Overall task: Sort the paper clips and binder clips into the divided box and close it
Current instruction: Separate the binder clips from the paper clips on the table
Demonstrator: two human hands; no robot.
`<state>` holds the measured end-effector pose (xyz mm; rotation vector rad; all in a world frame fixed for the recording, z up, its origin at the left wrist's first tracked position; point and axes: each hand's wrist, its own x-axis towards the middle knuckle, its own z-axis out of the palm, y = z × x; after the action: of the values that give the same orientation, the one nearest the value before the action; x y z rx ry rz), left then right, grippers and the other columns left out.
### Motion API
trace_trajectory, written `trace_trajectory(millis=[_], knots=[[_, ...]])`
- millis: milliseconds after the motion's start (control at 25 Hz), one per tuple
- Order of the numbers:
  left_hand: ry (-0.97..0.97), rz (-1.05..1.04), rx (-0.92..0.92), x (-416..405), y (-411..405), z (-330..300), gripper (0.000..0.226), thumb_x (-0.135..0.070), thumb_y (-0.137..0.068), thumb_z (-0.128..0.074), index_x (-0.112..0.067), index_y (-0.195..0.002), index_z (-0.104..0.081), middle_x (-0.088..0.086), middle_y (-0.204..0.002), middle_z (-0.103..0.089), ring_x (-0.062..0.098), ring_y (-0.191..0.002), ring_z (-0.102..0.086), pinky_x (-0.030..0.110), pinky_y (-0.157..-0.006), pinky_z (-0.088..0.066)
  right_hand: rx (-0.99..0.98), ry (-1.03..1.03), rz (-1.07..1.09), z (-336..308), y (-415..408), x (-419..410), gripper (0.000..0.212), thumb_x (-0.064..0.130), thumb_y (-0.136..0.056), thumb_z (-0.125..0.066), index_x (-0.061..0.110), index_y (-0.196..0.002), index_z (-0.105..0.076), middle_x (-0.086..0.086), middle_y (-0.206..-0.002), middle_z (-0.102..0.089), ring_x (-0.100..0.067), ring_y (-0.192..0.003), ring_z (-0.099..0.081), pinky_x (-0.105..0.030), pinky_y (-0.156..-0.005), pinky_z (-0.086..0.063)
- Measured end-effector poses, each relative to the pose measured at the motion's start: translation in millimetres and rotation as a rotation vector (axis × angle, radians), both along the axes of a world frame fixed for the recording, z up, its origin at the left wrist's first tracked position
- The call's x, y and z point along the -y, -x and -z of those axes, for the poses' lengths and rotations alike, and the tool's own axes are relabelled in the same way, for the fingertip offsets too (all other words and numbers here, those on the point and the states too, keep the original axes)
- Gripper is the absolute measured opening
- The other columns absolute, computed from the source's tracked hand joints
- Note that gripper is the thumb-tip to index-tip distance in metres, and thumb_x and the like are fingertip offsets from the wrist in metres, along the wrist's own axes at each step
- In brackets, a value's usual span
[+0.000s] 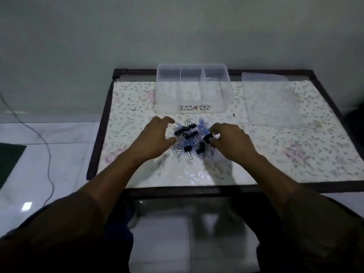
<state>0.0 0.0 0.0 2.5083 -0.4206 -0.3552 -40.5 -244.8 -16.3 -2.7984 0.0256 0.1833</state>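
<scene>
A heap of blue and silver paper clips [201,126] mixed with several black binder clips [179,132] lies in the middle of the table. My left hand [154,137] hovers at the heap's left side, fingers spread, holding nothing. My right hand [231,139] is at the heap's right side, its fingertips pinched on a black binder clip [208,137]. Behind the heap stands the clear divided box [192,74], open, with three compartments that look empty. Its clear lid [269,101] lies flat to the right of the box.
The table [102,107] has a dark wooden frame and a floral cover under glass. A grey wall rises right behind it. A thin cable [46,146] runs over the white tiled floor at left, beside a dark mat [9,158].
</scene>
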Motion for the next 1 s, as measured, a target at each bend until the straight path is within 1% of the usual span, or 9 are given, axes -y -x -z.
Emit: trace_trajectory(millis=[200, 360, 520, 600, 680, 760, 800, 920, 1000], knots=[[-0.126, 0.062, 0.014, 26, -69, 35, 0.039, -0.023, -0.087, -0.072, -0.019, -0.124, -0.062, 0.009, -0.117, -0.055, 0.024, -0.097, -0.058, 0.031, -0.079, -0.043, 0.002, 0.110, 0.001, 40, -24, 11, 0.035, 0.048, -0.092, -0.063, 0.029, -0.121, -0.061, 0.000, -0.111, -0.065, -0.028, -0.097, -0.067, -0.036, -0.072, -0.054], [-0.188, 0.118, 0.059, 35, -73, 55, 0.019, -0.010, -0.087, -0.067, -0.012, -0.105, -0.068, 0.010, -0.104, -0.065, 0.026, -0.094, -0.063, 0.033, -0.072, -0.048, 0.016, 0.003, 0.023, 43, -38, 6, 0.032, 0.044, -0.084, -0.074, 0.026, -0.108, -0.065, 0.001, -0.104, -0.064, -0.023, -0.093, -0.064, -0.034, -0.070, -0.051], [0.026, -0.017, 0.027, 29, -71, 43, 0.014, -0.001, -0.085, -0.059, -0.008, -0.086, -0.070, 0.007, -0.087, -0.073, 0.020, -0.079, -0.066, 0.025, -0.063, -0.049, -0.081, -0.616, 0.362, 34, -43, 7, 0.020, 0.017, -0.079, -0.077, 0.016, -0.096, -0.067, -0.003, -0.091, -0.073, -0.020, -0.080, -0.072, -0.038, -0.074, -0.061], [0.226, -0.093, -0.146, 25, -67, 33, 0.007, -0.001, -0.083, -0.063, -0.004, -0.077, -0.067, 0.010, -0.083, -0.071, 0.026, -0.080, -0.068, 0.034, -0.073, -0.056, -0.183, -1.081, 0.583, 23, -48, 3, 0.008, 0.004, -0.088, -0.062, 0.008, -0.094, -0.065, -0.013, -0.090, -0.070, -0.027, -0.079, -0.070, -0.040, -0.078, -0.062], [0.580, -0.313, -0.424, 25, -60, 22, 0.017, 0.006, -0.083, -0.055, 0.001, -0.066, -0.054, 0.020, -0.086, -0.064, 0.035, -0.083, -0.066, 0.046, -0.084, -0.058, -0.255, -1.329, 0.686, 16, -54, 0, 0.018, -0.003, -0.091, -0.048, 0.007, -0.094, -0.063, -0.014, -0.086, -0.062, -0.026, -0.078, -0.062, -0.036, -0.072, -0.060], [0.907, -0.529, -0.691, 28, -55, 17, 0.027, 0.010, -0.079, -0.038, 0.002, -0.057, -0.052, 0.024, -0.084, -0.061, 0.041, -0.079, -0.067, 0.045, -0.082, -0.058, -0.268, -1.243, 0.637, 16, -58, -7, 0.018, 0.000, -0.090, -0.050, 0.007, -0.091, -0.066, -0.008, -0.083, -0.059, -0.021, -0.073, -0.055, -0.032, -0.067, -0.051], [0.986, -0.571, -0.768, 28, -54, 16, 0.032, 0.008, -0.076, -0.033, 0.000, -0.051, -0.052, 0.023, -0.078, -0.062, 0.040, -0.073, -0.068, 0.041, -0.076, -0.058, -0.226, -1.064, 0.546, 21, -59, -11, 0.012, 0.007, -0.090, -0.055, 0.008, -0.090, -0.067, -0.005, -0.082, -0.061, -0.019, -0.072, -0.054, -0.031, -0.067, -0.047], [1.050, -0.555, -0.865, 26, -56, 11, 0.015, -0.001, -0.067, -0.034, -0.008, -0.060, -0.046, 0.017, -0.070, -0.059, 0.026, -0.052, -0.058, 0.026, -0.050, -0.050, -0.027, -0.328, 0.128, 41, -57, -22, 0.020, 0.025, -0.086, -0.070, 0.016, -0.103, -0.070, -0.002, -0.097, -0.066, -0.018, -0.084, -0.060, -0.030, -0.072, -0.045], [1.048, -0.529, -0.863, 27, -60, 13, 0.013, -0.010, -0.059, -0.041, -0.010, -0.068, -0.050, 0.012, -0.069, -0.055, 0.022, -0.047, -0.046, 0.023, -0.048, -0.036, 0.001, -0.109, -0.036, 50, -57, -29, 0.027, 0.027, -0.088, -0.072, 0.016, -0.113, -0.067, -0.007, -0.105, -0.062, -0.025, -0.093, -0.060, -0.034, -0.075, -0.048]])
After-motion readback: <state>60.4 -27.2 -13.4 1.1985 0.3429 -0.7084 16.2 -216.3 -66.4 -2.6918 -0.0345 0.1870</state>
